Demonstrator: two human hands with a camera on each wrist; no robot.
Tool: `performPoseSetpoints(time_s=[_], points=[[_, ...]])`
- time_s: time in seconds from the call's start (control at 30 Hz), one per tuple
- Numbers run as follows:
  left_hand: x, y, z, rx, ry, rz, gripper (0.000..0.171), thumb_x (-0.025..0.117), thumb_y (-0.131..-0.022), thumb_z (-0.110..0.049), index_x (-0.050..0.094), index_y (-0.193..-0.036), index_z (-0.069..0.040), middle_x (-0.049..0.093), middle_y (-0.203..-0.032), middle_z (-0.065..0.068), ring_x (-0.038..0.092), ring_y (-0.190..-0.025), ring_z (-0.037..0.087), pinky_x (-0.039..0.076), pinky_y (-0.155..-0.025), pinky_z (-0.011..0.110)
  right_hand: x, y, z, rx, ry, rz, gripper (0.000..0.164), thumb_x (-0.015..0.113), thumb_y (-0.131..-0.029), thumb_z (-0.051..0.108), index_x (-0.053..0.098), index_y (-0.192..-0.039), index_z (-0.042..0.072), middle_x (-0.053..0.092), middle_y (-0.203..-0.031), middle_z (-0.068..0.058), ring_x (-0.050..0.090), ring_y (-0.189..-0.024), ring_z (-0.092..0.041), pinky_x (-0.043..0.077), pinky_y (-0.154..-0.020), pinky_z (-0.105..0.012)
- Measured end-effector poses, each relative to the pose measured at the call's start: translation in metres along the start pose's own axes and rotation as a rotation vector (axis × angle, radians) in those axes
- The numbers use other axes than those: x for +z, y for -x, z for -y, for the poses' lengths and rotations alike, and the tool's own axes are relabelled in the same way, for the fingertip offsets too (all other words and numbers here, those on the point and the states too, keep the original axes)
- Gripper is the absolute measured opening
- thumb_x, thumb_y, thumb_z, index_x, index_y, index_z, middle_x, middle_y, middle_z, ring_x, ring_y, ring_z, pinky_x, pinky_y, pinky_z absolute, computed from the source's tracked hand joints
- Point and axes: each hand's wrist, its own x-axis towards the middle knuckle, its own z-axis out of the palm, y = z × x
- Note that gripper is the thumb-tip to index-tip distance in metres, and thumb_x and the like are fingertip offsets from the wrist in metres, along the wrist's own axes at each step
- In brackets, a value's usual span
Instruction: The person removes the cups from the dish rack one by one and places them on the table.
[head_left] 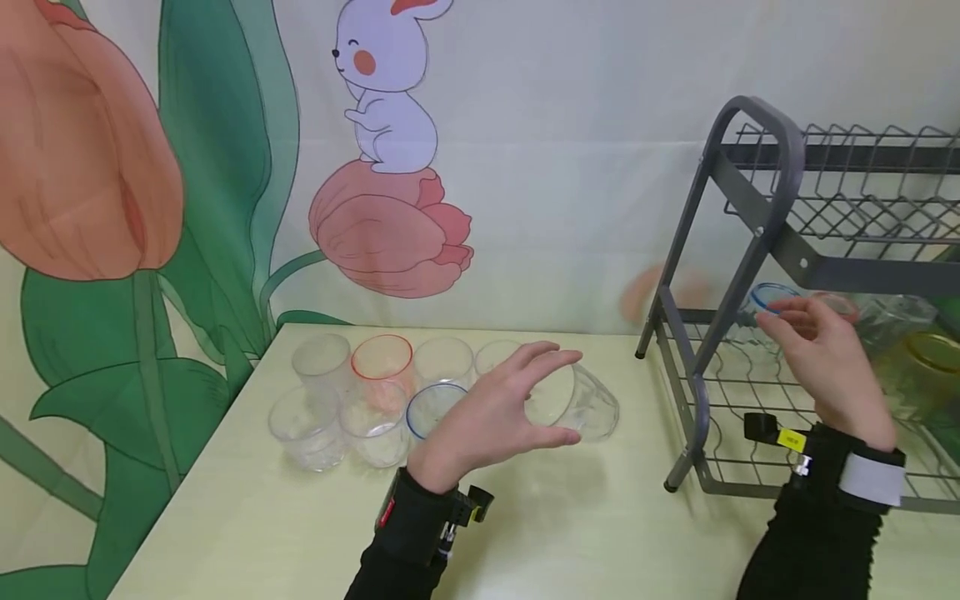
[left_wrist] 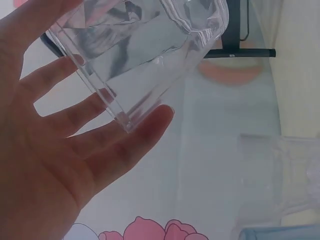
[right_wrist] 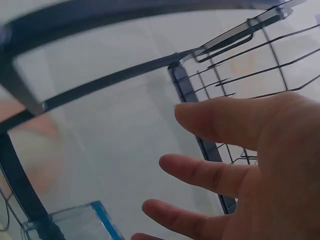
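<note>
My left hand (head_left: 491,412) holds a clear glass (head_left: 597,407) near its rim, thumb and fingers on opposite sides; the glass lies tilted sideways in the grip. In the left wrist view, fingertips show through the wall of that glass (left_wrist: 145,65). Over at the rack, my right hand (head_left: 832,362) is at the lower shelf beside a blue-rimmed glass (head_left: 750,321). The right wrist view has its fingers (right_wrist: 200,172) spread with nothing between them, and the blue-rimmed glass (right_wrist: 75,222) stands apart, low in the picture.
Several glasses stand grouped on the table's left, among them a red-rimmed one (head_left: 382,367) and a blue-rimmed one (head_left: 433,408). A dark two-tier wire rack (head_left: 705,367) stands at the right. Its lower shelf also bears a yellow glass (head_left: 922,375). A printed cloth (head_left: 540,167) hangs behind.
</note>
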Motion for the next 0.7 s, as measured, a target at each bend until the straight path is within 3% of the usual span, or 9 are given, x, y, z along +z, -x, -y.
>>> performPoseSetpoints(time_s=[0.1,0.3,0.47,0.6,0.7], points=[[-0.001,0.004,0.004,-0.022,-0.047,0.015,0.078,0.083,-0.078,-0.037,0.047,-0.145,-0.024,0.045,-0.143,0.002,0.047,-0.128,0.019,0.044,-0.099,0.039,0.001,-0.008,-0.002,0.012,0.056,-0.022,0.070,0.044,-0.100,0.049,0.033,-0.146,-0.003,0.027,-0.147,-0.032,0.029,-0.129,-0.052,0.031,-0.094,-0.065],[0.000,0.002,0.005,-0.034,-0.148,0.057,0.076,0.082,-0.078,-0.039,0.049,-0.144,-0.023,0.046,-0.143,0.004,0.048,-0.126,0.023,0.045,-0.098,0.038,-0.005,-0.015,-0.012,0.079,0.206,-0.115,0.069,0.043,-0.101,0.044,0.030,-0.148,-0.006,0.020,-0.149,-0.035,0.031,-0.124,-0.058,0.036,-0.086,-0.066],[0.000,0.006,0.005,-0.066,-0.217,0.091,0.075,0.082,-0.078,-0.039,0.049,-0.144,-0.024,0.045,-0.143,0.006,0.048,-0.126,0.025,0.046,-0.097,0.038,-0.006,-0.026,-0.018,0.065,0.274,-0.111,0.068,0.042,-0.102,0.041,0.030,-0.148,-0.007,0.018,-0.150,-0.037,0.036,-0.119,-0.056,0.038,-0.082,-0.061],[-0.001,0.013,0.010,-0.098,-0.285,0.104,0.072,0.080,-0.080,-0.035,0.049,-0.143,-0.023,0.044,-0.144,0.007,0.047,-0.127,0.025,0.049,-0.093,0.038,-0.005,-0.037,-0.023,0.002,0.303,-0.066,0.067,0.044,-0.102,0.038,0.030,-0.147,-0.009,0.014,-0.150,-0.039,0.019,-0.131,-0.057,0.025,-0.094,-0.067],[-0.001,0.015,0.014,-0.114,-0.330,0.109,0.071,0.080,-0.080,-0.032,0.049,-0.143,-0.023,0.044,-0.145,0.009,0.046,-0.127,0.025,0.050,-0.091,0.038,-0.006,-0.042,-0.026,0.002,0.330,-0.049,0.070,0.045,-0.102,0.040,0.025,-0.149,-0.008,0.008,-0.150,-0.040,0.003,-0.137,-0.056,0.017,-0.096,-0.071]])
